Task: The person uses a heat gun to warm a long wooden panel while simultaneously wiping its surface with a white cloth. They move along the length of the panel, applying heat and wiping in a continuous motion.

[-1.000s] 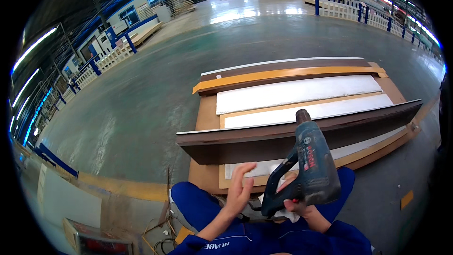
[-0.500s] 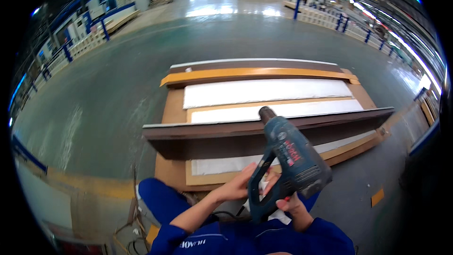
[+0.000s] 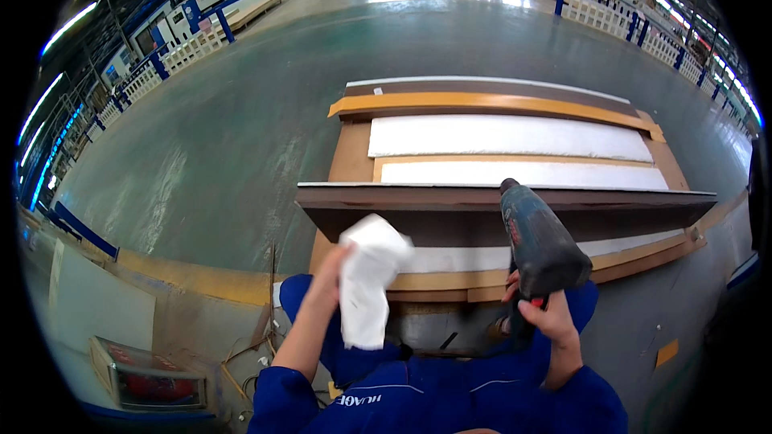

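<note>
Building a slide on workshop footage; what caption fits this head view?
Left hand lifts a white cloth while right hand grips a dark power tool over a brown panel.

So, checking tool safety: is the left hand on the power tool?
No, the left hand holds a white cloth; only the right hand grips the power tool.

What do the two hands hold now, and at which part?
Left hand grips a crumpled white cloth at its upper edge. Right hand holds a dark blue-grey heat gun by its handle.
</note>
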Motion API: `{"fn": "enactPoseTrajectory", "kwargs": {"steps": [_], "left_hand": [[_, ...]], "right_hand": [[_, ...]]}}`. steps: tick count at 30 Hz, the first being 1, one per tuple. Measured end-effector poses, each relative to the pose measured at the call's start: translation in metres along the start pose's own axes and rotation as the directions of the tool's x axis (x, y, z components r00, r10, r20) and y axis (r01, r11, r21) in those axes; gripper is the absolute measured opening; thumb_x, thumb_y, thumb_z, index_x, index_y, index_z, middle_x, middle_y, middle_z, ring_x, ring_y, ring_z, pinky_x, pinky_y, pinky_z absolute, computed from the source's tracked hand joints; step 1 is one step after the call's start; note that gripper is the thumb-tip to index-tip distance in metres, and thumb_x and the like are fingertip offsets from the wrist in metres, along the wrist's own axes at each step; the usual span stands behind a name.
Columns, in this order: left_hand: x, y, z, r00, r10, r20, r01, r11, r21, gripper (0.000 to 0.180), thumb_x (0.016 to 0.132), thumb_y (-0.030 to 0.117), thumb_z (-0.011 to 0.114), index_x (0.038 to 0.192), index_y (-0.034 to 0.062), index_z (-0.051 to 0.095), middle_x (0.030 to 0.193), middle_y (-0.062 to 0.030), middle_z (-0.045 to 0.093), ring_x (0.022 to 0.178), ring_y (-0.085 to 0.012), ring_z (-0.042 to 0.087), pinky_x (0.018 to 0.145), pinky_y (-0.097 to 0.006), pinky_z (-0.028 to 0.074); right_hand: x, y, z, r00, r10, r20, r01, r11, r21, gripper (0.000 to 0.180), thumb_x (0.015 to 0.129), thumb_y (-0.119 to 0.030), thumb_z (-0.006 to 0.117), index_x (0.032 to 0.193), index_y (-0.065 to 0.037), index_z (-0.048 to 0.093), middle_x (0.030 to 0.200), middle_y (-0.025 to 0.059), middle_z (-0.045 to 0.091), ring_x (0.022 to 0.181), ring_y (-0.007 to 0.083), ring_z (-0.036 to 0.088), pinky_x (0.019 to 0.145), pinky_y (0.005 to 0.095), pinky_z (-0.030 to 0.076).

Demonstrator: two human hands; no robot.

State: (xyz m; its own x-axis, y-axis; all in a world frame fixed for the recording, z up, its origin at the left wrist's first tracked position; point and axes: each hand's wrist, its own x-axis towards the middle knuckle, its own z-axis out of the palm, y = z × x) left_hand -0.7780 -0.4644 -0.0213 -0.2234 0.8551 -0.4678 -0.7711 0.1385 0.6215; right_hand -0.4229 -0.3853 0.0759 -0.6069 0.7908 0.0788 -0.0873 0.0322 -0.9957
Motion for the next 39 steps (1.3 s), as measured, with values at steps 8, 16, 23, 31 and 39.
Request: {"fn": "enactPoseTrajectory", "kwargs": {"steps": [8, 16, 23, 31, 39], "left_hand": [[-0.038, 0.088, -0.030, 0.415, 0.821, -0.393, -0.875, 0.478, 0.075, 0.041, 0.088, 0.018, 0.054, 0.122, -0.0014, 0.042, 0.115, -0.0119, 0.052, 0.105, -0.0227, 0.051, 0.091, -0.039, 0.042], [0.044, 0.073, -0.005, 0.036, 0.960, 0.276, -0.393, -0.240, 0.887, 0.026, 0.078, 0.000, 0.055, 0.104, -0.0032, 0.057, 0.102, -0.0153, 0.059, 0.097, -0.0294, 0.054, 0.084, -0.036, 0.042], [0.111, 0.021, 0.011, 0.273, 0.757, 0.594, -0.459, -0.440, 0.772, 0.017, 0.075, 0.002, 0.060, 0.091, -0.0020, 0.060, 0.098, -0.0142, 0.060, 0.095, -0.0320, 0.055, 0.081, -0.038, 0.044], [0.115, 0.030, 0.023, 0.430, 0.435, 0.791, -0.660, -0.446, 0.604, 0.021, 0.076, 0.006, 0.058, 0.096, -0.0021, 0.059, 0.101, -0.0173, 0.060, 0.096, -0.0346, 0.055, 0.083, -0.039, 0.044], [0.122, 0.005, 0.065, 0.536, 0.173, 0.826, -0.642, -0.552, 0.532, 0.036, 0.067, -0.004, 0.053, 0.103, -0.0028, 0.057, 0.109, -0.0190, 0.057, 0.109, -0.0339, 0.051, 0.098, -0.041, 0.037]], "right_hand": [[0.001, 0.030, -0.008, 0.994, 0.019, 0.107, -0.047, 0.962, 0.269, 0.032, 0.077, -0.005, 0.058, 0.106, 0.003, 0.047, 0.072, 0.0090, 0.055, 0.059, 0.0147, 0.055, 0.056, 0.0266, 0.044], [0.019, 0.043, 0.025, 0.986, 0.159, -0.045, -0.148, 0.972, 0.180, 0.010, 0.082, -0.004, 0.056, 0.090, 0.002, 0.053, 0.072, 0.0072, 0.055, 0.057, 0.0136, 0.053, 0.052, 0.0255, 0.044], [0.023, 0.035, 0.029, 0.982, 0.175, -0.075, -0.160, 0.972, 0.172, 0.008, 0.083, -0.001, 0.056, 0.089, 0.001, 0.052, 0.073, 0.0060, 0.054, 0.056, 0.0126, 0.053, 0.051, 0.0252, 0.044], [0.016, 0.021, 0.000, 0.959, 0.211, -0.192, -0.182, 0.971, 0.158, 0.008, 0.084, -0.004, 0.056, 0.089, 0.001, 0.052, 0.072, 0.0059, 0.054, 0.056, 0.0126, 0.053, 0.052, 0.0246, 0.044], [-0.015, 0.014, -0.026, 0.919, 0.259, -0.298, -0.242, 0.966, 0.095, 0.008, 0.082, 0.003, 0.055, 0.089, 0.002, 0.052, 0.075, 0.0093, 0.055, 0.060, 0.0152, 0.054, 0.053, 0.0274, 0.044]]}}
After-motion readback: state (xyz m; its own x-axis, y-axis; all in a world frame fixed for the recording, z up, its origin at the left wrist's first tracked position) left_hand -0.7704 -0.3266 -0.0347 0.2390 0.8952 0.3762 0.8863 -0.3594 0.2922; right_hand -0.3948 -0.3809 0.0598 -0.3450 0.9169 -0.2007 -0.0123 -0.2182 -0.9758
